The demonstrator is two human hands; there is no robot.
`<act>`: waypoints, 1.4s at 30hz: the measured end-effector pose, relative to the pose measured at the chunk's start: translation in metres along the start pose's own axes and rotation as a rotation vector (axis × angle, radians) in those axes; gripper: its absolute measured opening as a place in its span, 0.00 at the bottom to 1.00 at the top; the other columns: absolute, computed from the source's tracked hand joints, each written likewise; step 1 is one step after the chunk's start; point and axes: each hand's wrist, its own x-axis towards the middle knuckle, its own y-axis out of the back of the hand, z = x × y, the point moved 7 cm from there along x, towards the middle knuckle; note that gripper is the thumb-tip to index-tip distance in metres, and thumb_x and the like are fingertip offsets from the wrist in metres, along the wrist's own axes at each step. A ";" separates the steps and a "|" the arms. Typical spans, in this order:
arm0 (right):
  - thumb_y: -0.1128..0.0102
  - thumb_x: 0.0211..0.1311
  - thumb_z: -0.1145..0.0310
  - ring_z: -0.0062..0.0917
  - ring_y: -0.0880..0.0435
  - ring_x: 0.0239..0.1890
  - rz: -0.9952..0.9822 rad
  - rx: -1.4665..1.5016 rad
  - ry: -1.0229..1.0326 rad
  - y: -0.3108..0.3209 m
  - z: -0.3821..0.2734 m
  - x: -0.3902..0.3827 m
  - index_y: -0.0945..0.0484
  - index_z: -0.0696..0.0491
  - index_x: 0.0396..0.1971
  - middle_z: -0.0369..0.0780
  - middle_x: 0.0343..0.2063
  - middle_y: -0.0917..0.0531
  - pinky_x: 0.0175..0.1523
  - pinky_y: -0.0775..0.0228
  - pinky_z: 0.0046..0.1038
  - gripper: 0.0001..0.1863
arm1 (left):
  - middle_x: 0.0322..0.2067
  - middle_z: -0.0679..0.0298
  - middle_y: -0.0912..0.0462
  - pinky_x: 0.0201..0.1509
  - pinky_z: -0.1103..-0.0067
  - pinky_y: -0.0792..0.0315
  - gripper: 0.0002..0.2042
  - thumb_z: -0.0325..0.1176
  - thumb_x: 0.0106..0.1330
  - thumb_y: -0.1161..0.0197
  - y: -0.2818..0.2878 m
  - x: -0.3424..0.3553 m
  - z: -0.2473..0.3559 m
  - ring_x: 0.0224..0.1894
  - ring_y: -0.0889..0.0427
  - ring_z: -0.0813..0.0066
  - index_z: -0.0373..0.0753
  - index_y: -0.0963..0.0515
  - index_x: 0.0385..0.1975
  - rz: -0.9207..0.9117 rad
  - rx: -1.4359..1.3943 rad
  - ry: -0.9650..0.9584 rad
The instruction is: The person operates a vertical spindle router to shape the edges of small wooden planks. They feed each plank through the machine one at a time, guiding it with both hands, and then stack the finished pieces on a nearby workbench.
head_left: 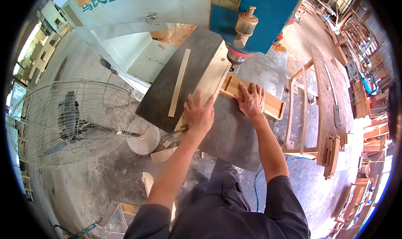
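Note:
My left hand (199, 113) lies flat with spread fingers on a long pale wooden board (210, 80), which runs diagonally across a dark metal machine table (238, 136). My right hand (252, 100) rests with fingers apart on a shallow wooden piece with raised edges (274, 106). That piece sits against the board's right side. Just beyond it, a spindle with a red ring (238, 56) hangs over the table, with a cutter at its lower end. Neither hand is wrapped around anything. To the left of the board lies a thin wooden strip (179, 83).
A wire-caged fan (75, 122) stands at left beside a round white base (143, 136). The machine's blue and pale body (261, 17) rises ahead. On the right is a wooden workbench (331, 101) with stacked slats. A blue hose (256, 193) lies on the floor.

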 end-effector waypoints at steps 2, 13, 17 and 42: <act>0.24 0.63 0.49 0.52 0.28 0.69 -0.006 0.006 -0.002 0.000 0.000 0.002 0.17 0.37 0.69 0.52 0.63 0.23 0.77 0.43 0.66 0.33 | 0.80 0.49 0.37 0.78 0.40 0.39 0.24 0.43 0.76 0.35 0.001 0.002 0.000 0.79 0.39 0.30 0.62 0.22 0.71 0.005 0.001 -0.006; 0.24 0.63 0.50 0.54 0.28 0.70 0.003 0.009 0.013 -0.013 0.019 0.021 0.17 0.37 0.69 0.53 0.65 0.24 0.77 0.43 0.66 0.33 | 0.78 0.46 0.33 0.73 0.39 0.37 0.24 0.39 0.75 0.35 -0.008 0.027 0.007 0.75 0.35 0.28 0.61 0.22 0.71 0.072 0.005 -0.040; 0.24 0.62 0.51 0.54 0.28 0.70 0.002 0.011 0.013 -0.013 0.024 0.025 0.17 0.37 0.68 0.53 0.65 0.24 0.77 0.43 0.66 0.33 | 0.78 0.46 0.33 0.73 0.39 0.36 0.25 0.38 0.74 0.33 -0.009 0.031 0.011 0.75 0.35 0.29 0.61 0.22 0.71 0.063 -0.001 -0.039; 0.22 0.59 0.50 0.50 0.24 0.64 0.082 -0.044 0.068 -0.009 0.022 0.034 0.14 0.40 0.66 0.51 0.60 0.21 0.73 0.37 0.56 0.33 | 0.76 0.49 0.31 0.70 0.41 0.34 0.22 0.40 0.78 0.36 -0.003 0.039 0.015 0.73 0.34 0.31 0.60 0.23 0.70 0.051 0.038 -0.024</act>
